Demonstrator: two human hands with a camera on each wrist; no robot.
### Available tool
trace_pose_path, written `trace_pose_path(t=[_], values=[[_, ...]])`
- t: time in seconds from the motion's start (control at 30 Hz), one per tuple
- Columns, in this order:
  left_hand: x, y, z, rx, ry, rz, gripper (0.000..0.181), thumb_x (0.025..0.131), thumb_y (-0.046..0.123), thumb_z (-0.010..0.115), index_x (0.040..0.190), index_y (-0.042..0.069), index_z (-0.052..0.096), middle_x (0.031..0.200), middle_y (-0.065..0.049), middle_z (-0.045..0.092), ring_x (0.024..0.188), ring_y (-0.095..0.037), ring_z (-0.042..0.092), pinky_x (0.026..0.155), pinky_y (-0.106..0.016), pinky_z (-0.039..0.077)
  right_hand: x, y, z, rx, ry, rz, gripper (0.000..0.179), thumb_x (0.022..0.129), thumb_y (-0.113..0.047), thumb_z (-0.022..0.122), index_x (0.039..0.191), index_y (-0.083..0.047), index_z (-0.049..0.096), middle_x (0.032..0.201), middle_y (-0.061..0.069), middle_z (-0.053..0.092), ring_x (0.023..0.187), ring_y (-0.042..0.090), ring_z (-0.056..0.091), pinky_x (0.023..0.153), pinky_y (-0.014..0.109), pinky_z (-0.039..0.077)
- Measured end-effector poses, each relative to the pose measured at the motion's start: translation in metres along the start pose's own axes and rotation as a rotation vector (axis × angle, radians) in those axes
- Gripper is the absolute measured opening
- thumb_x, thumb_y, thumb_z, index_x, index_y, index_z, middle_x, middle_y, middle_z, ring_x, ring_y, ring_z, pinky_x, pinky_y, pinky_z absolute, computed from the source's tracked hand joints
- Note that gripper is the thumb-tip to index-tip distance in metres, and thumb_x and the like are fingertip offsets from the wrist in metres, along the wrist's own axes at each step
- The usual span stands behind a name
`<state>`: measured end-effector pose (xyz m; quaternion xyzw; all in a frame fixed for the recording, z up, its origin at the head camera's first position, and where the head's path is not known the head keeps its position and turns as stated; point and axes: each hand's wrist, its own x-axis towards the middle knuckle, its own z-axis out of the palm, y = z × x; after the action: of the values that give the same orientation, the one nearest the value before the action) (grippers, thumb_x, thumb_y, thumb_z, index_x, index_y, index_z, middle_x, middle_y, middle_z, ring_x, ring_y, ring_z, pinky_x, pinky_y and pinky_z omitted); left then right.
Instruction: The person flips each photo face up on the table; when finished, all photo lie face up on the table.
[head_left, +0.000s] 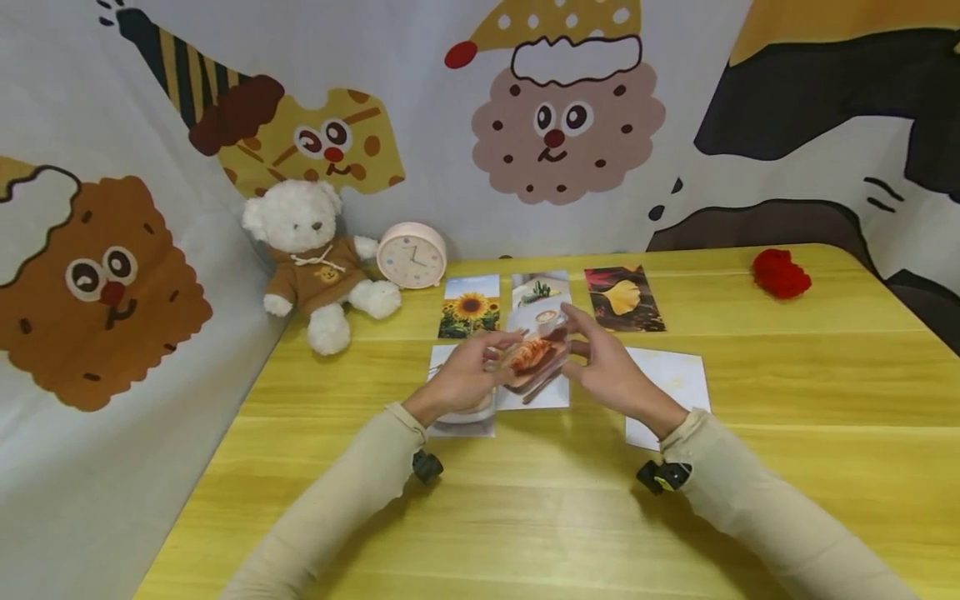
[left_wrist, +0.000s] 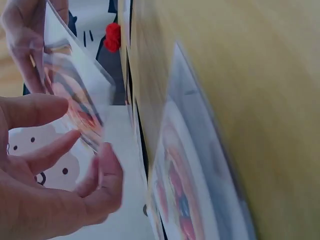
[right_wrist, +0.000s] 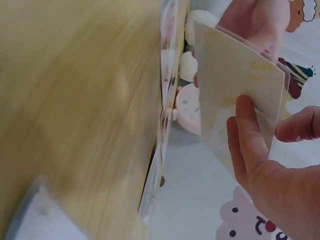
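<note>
Both hands hold a picture card [head_left: 534, 354] with a croissant and a coffee cup on it, tilted up over the middle of the laid-out cards. My left hand [head_left: 468, 375] grips its left edge. My right hand [head_left: 603, 367] holds the right edge, and in the right wrist view its fingers [right_wrist: 252, 135] lie against the pale back, thumb by the edge. A second edge shows behind that back. Under the hands lie a card [head_left: 461, 427] with a bowl, partly covered by the left hand, and another card [head_left: 555, 396], mostly hidden by the held one.
Behind the hands lie a sunflower card [head_left: 470, 307], a cactus card [head_left: 536, 287] and a yellow leaf card [head_left: 625, 300]. A pale card [head_left: 675, 379] sits partly under the right forearm. A teddy bear [head_left: 318, 267], round clock [head_left: 412, 257] and red fuzzy thing [head_left: 782, 273] stand farther back.
</note>
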<state>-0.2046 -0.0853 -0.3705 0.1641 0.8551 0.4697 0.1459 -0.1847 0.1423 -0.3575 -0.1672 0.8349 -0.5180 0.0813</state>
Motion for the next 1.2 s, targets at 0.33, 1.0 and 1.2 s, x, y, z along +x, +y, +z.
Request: trace_pose_path(t=[0.33,1.0,1.2], values=[[-0.001,-0.005,-0.004,-0.177,0.007,0.001,0.052,0.093,0.003,0.067,0.142,0.015,0.056,0.122,-0.016,0.059,0.098,-0.020,0.065,0.088,-0.041,0.061,-0.002,0.011,-0.015,0.070,0.000,0.034,0.081,0.092,0.008,0.048,0.162,-0.009,0.011,0.151,0.026,0.036,0.142,0.049,0.040,0.073,0.027,0.051],[-0.002,-0.008,0.003,0.023,-0.095,-0.106,0.046,0.084,0.010,0.076,0.129,0.007,0.066,0.104,-0.011,0.070,0.080,-0.014,0.069,0.070,-0.027,0.059,0.007,0.028,-0.014,-0.544,-0.157,-0.091,0.057,0.080,-0.008,0.079,0.133,0.002,0.061,0.075,0.004,0.069,0.061,0.010,0.050,0.053,0.021,0.042],[0.000,-0.005,0.005,0.150,-0.135,-0.080,0.042,0.091,0.013,0.068,0.130,-0.002,0.064,0.093,-0.010,0.073,0.071,-0.016,0.072,0.066,-0.024,0.058,0.011,0.027,-0.008,-0.669,-0.186,-0.115,0.046,0.080,-0.012,0.080,0.122,0.000,0.067,0.089,0.007,0.072,0.071,0.012,0.054,0.061,0.024,0.044]])
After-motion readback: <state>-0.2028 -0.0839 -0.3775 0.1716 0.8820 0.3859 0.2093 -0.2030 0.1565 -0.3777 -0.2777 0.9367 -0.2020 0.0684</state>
